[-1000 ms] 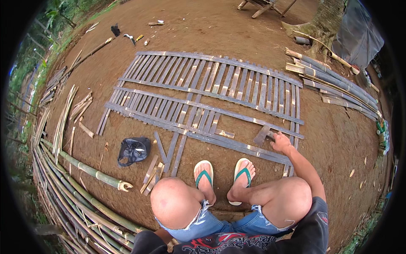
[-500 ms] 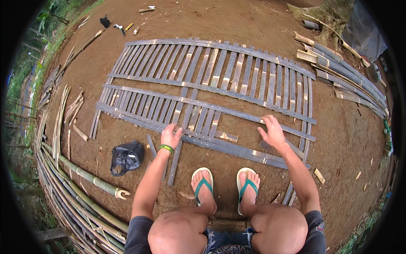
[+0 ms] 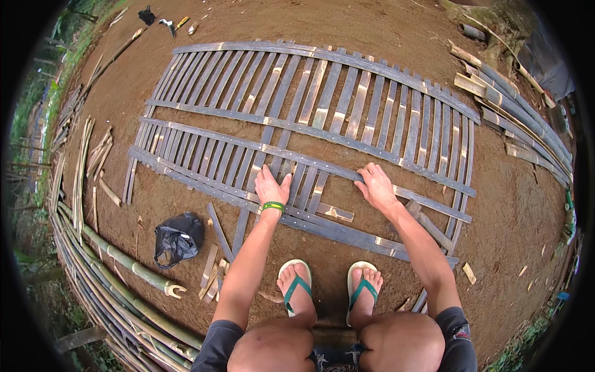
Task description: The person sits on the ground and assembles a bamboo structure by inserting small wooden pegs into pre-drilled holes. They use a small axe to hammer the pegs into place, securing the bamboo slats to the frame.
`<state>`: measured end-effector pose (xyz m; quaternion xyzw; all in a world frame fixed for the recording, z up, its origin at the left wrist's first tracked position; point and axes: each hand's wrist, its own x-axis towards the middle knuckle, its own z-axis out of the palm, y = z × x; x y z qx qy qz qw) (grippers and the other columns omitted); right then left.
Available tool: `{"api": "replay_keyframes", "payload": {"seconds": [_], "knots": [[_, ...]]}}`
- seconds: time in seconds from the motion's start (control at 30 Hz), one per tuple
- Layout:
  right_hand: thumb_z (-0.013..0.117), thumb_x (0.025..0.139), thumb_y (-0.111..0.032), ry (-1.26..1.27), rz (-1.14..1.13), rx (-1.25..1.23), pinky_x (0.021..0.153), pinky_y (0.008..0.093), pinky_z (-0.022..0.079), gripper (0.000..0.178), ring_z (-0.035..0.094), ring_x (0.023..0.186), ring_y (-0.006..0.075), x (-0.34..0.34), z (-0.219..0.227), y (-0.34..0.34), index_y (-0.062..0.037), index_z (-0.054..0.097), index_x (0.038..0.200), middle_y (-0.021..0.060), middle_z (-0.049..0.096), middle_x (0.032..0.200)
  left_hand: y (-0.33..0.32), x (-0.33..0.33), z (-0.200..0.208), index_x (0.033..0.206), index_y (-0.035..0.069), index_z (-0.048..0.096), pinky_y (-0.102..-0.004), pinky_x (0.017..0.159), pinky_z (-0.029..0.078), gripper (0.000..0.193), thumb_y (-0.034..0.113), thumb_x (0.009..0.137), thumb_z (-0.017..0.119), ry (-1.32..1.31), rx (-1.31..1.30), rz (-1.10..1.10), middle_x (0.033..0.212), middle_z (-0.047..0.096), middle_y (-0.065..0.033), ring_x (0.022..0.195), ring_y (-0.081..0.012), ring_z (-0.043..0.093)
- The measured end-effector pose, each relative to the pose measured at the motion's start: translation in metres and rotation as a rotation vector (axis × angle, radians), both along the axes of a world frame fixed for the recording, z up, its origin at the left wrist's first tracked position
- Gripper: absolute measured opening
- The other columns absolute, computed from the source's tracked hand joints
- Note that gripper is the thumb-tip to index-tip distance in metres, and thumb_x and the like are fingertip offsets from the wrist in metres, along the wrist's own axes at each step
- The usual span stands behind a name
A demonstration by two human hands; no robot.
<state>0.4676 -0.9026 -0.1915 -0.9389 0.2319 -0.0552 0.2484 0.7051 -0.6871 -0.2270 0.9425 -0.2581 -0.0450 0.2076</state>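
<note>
A panel of dark flat bamboo slats (image 3: 378, 111) lies on the soil in front of me, joined crosswise by long nailed rails. My left hand (image 3: 271, 187), with a green-and-yellow wristband, rests over the slats of the nearer section, thumb and fingers apart. Further right, my right hand (image 3: 377, 188) has its thumb and fingers closed around the long middle rail (image 3: 338, 168), past the last short slats. A short loose bamboo piece (image 3: 335, 212) lies between my hands, nearer to me. Beside my right forearm is a thick short stick (image 3: 434, 230), partly hidden.
A black plastic bag (image 3: 179, 239) and bamboo offcuts (image 3: 209, 266) lie at left, near a stack of long green poles (image 3: 127, 263). Split bamboo (image 3: 514, 108) is piled at far right. A hammer (image 3: 168, 26) and a yellow-handled tool (image 3: 182, 23) lie far left.
My left hand has moved right and forward onto the slats. My right hand has shifted left and closed on the middle rail. The view has shifted slightly.
</note>
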Motion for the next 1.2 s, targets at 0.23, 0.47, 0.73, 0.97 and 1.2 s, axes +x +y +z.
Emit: {"api": "replay_keyframes", "payload": {"seconds": [0.23,0.47,0.73,0.97,1.2], "knots": [[0.07,0.091,-0.014,-0.069,0.06,-0.011,0.093,0.0459,0.049,0.03,0.056,0.104,0.0374,-0.003,-0.014,-0.005,0.0033,0.061,0.114,0.0177,0.056,0.108,-0.006,0.003,0.0,0.139,0.0,0.05,-0.0536,0.101,0.043,0.078,0.022,0.074,0.087,0.051,-0.118,0.052,0.124,0.059,-0.0216,0.118,-0.0428,0.054],[0.069,0.092,-0.015,-0.093,0.071,0.022,0.094,0.0464,0.048,0.029,0.055,0.103,0.0382,-0.002,-0.012,-0.006,0.0035,0.061,0.113,0.0175,0.056,0.107,-0.002,0.021,-0.011,0.139,-0.003,0.051,-0.0418,0.105,0.047,0.082,0.011,0.068,0.091,0.263,-0.324,0.04,0.125,0.065,-0.0221,0.117,-0.0338,0.062],[0.073,0.088,-0.023,-0.02,0.049,0.165,0.098,0.046,0.047,0.039,0.057,0.109,0.0351,0.009,0.0,-0.02,-0.0013,0.064,0.119,0.0148,0.057,0.109,-0.009,0.04,-0.02,0.145,-0.003,0.043,-0.0349,0.093,0.054,0.088,0.003,0.071,0.089,0.694,-0.532,0.07,0.118,0.066,-0.0169,0.105,-0.0232,0.066],[0.076,0.084,-0.027,0.117,0.147,0.101,0.101,0.0447,0.045,0.041,0.056,0.113,0.0315,0.066,-0.004,-0.004,-0.0031,0.067,0.116,0.0129,0.055,0.113,-0.008,0.041,-0.037,0.144,-0.003,0.043,-0.0335,0.079,0.059,0.083,-0.003,0.073,0.085,0.657,-0.649,0.113,0.106,0.068,-0.0129,0.092,-0.0191,0.069],[0.079,0.08,-0.025,0.103,0.009,0.025,0.094,0.0437,0.043,0.032,0.056,0.109,0.0285,0.039,-0.017,-0.005,-0.0054,0.071,0.104,0.0098,0.058,0.106,-0.015,0.03,-0.006,0.144,0.0,0.046,-0.0345,0.086,0.056,0.082,-0.002,0.072,0.086,0.716,-0.613,0.078,0.106,0.07,-0.013,0.097,-0.0206,0.068]]}}
